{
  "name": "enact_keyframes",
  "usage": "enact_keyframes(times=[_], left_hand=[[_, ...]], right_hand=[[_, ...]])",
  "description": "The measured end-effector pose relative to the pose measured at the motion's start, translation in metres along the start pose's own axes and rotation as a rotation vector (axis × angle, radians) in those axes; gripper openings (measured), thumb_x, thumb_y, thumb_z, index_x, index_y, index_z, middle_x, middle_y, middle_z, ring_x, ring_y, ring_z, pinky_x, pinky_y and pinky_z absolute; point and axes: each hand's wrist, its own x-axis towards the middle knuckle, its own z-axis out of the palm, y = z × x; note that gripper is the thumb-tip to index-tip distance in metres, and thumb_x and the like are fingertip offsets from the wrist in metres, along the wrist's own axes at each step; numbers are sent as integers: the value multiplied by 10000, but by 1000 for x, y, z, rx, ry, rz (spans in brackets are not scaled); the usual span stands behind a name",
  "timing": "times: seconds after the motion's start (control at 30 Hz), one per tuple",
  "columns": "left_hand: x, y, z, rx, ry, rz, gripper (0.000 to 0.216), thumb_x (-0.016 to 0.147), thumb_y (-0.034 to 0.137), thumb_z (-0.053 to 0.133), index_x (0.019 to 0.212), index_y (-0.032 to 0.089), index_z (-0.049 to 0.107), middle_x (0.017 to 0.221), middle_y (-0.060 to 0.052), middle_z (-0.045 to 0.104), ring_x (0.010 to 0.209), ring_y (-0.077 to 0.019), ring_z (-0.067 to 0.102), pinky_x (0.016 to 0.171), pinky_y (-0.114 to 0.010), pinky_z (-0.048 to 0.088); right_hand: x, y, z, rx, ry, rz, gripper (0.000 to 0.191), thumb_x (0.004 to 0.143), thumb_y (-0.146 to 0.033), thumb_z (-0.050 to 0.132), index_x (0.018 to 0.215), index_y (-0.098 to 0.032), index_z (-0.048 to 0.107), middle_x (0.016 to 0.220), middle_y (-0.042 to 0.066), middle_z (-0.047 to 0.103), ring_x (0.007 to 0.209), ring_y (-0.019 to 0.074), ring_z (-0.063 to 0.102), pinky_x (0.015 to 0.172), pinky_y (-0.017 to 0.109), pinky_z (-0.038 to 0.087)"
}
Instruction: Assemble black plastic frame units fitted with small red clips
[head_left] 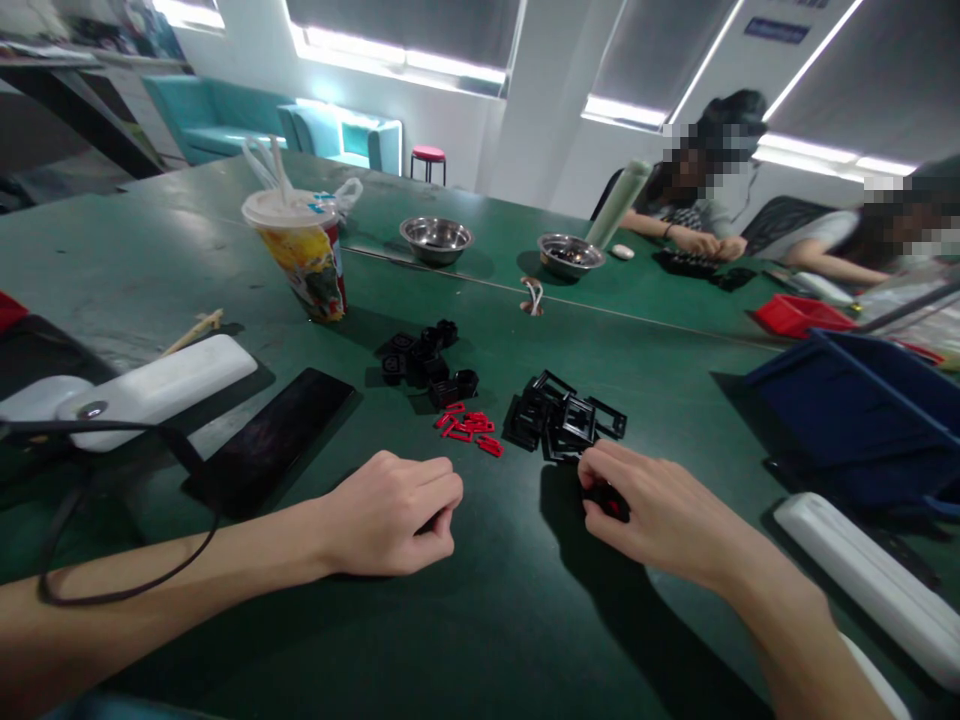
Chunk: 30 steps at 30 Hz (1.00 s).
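Now the right hand (654, 500) pinches a dark piece (609, 499) showing red, beside black frames (568, 418); left hand (394, 512) curled, can't tell if gripping. Looks like part-handling; next calls for steady fingers.

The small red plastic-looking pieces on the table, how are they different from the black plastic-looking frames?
The small red plastic-looking pieces are bright red, but the black plastic-looking frames are shiny black. Each red piece is small and thin; each black frame is bigger. The red pieces lie loosely scattered, while the black frames are heaped over each other. Both groups rest on the green tabletop.
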Motion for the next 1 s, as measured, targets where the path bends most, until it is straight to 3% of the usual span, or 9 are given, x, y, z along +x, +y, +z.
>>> enact_keyframes(times=[0.33,0.57,1.0], left_hand=[[0,0,-1,5,-9,5,113,898,128,494,850,191,574,788,16,579,629,-128,499,546,-275,322],[0,-1,2,57,-10,14,114,898,138,491,855,201,576,789,20,581,623,-134,497,537,-290,317],[1,-1,1,138,50,58,117,893,137,500,839,203,580,762,26,575,605,-135,483,566,-286,351]], right_hand=[[0,-1,-3,-1,-29,18,15,939,-241,592,951,-232,595,924,15,653,727,186,591,671,325,363],[0,1,-4,-18,-38,27,105,973,-330,584,988,-227,598,961,32,665,746,203,609,670,331,355],[0,2,-4,-23,-43,37,53,949,-282,582,954,-229,586,919,25,661,727,192,582,658,328,332]])
